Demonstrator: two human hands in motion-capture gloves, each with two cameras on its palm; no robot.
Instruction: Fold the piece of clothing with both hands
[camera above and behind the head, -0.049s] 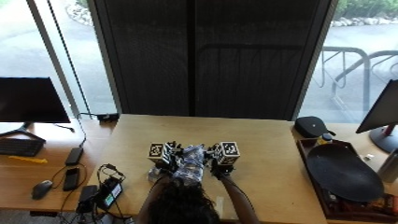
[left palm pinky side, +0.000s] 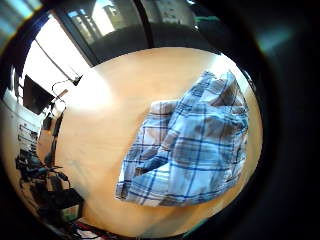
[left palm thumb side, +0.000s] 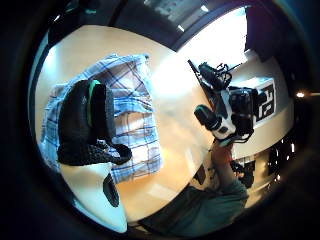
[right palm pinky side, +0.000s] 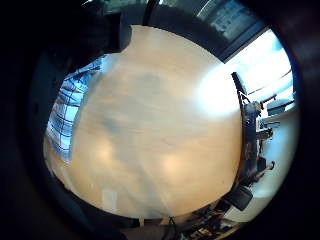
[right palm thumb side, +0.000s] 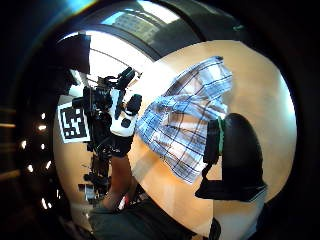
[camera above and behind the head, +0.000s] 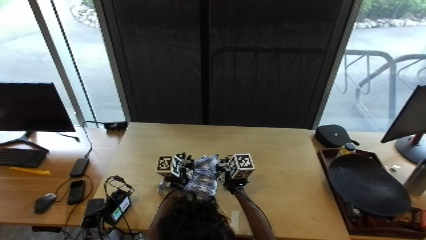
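Note:
A blue and white plaid garment (camera above and behind the head: 201, 179) lies bunched in a heap on the wooden table (camera above and behind the head: 279, 150), close to the person's front edge. My left hand (camera above and behind the head: 174, 172) hovers just left of it and my right hand (camera above and behind the head: 233, 174) just right of it. In the left little finger side palm view the garment (left palm pinky side: 192, 145) has bare table all round it. A bent black thumb (left palm thumb side: 85, 120) shows in front of the garment (left palm thumb side: 132, 115), and another thumb (right palm thumb side: 237, 150) beside the garment's edge (right palm thumb side: 185, 115). Neither hand grips the cloth. The other hand (right palm thumb side: 119, 135) shows across the heap.
A black tray (camera above and behind the head: 366, 185) and a dark case (camera above and behind the head: 335, 135) stand at the table's right. A side desk on the left carries a monitor (camera above and behind the head: 33, 107), a mouse (camera above and behind the head: 44, 202), cables and chargers (camera above and behind the head: 110, 205). Beyond the garment there is bare wood.

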